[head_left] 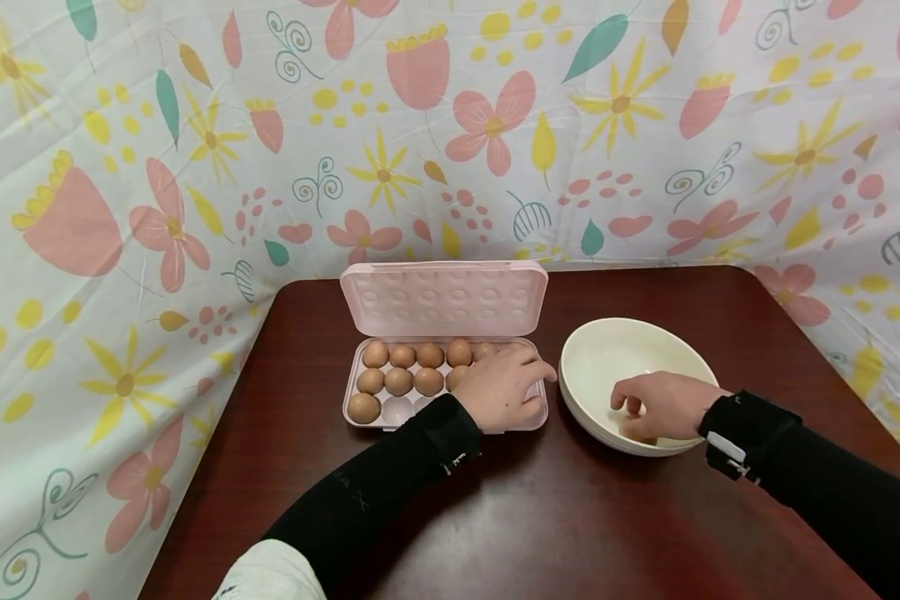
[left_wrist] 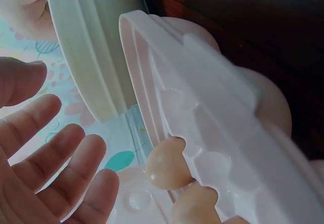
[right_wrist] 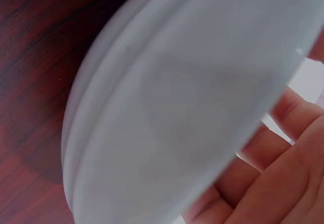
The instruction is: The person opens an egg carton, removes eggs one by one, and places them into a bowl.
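My left hand hovers over the right part of a pink egg carton, covering some of its cups. In the left wrist view its fingers are spread and hold nothing. Several brown eggs sit in the carton; the front row has an egg at its left end beside an empty cup. My right hand reaches over the rim of a cream bowl. Its curled fingers are around a brown egg, mostly hidden beneath them. In the right wrist view the bowl wall hides the fingertips.
The carton's lid stands raised at the back. Carton and bowl are side by side on a dark red-brown table. A flower-patterned cloth hangs behind and along the sides.
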A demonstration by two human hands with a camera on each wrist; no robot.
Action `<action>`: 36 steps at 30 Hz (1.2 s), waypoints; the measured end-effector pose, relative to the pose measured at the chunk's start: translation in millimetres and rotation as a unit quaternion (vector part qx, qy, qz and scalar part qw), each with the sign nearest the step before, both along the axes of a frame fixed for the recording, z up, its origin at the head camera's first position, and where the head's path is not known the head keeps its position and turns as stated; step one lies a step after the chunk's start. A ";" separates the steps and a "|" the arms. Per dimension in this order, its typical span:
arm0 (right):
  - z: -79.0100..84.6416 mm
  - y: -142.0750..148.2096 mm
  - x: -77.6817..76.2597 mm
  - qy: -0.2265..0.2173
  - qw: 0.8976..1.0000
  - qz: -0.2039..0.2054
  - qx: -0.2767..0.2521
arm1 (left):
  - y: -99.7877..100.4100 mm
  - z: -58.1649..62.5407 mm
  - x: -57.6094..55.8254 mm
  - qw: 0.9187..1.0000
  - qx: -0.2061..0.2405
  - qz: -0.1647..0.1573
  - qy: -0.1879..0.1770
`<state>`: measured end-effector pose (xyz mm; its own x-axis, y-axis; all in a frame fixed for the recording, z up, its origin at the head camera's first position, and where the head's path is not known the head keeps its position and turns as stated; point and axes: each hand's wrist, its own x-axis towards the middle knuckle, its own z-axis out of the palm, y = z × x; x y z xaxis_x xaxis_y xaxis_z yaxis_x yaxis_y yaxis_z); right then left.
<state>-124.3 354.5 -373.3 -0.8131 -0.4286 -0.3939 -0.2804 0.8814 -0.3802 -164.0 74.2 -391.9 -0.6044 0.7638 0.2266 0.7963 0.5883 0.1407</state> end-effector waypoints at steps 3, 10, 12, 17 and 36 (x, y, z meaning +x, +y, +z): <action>-2.2 -1.5 1.6 0.021 1.000 0.017 0.003 | 0.0 0.9 2.2 1.000 0.014 -0.002 -0.006; -8.6 -2.7 3.4 0.061 0.997 0.048 0.002 | -1.8 -3.5 5.4 1.000 0.025 -0.012 -0.012; -8.6 -2.1 2.4 0.062 0.997 0.045 -0.003 | -2.6 -4.8 5.4 0.999 0.028 -0.017 -0.009; -6.1 0.2 -2.9 0.051 0.998 0.023 -0.012 | -3.3 -5.9 4.9 0.999 0.038 -0.026 0.002; 24.3 -37.3 -5.3 0.142 0.973 -0.054 -0.176 | -4.7 1.7 13.7 0.996 0.076 -0.019 0.035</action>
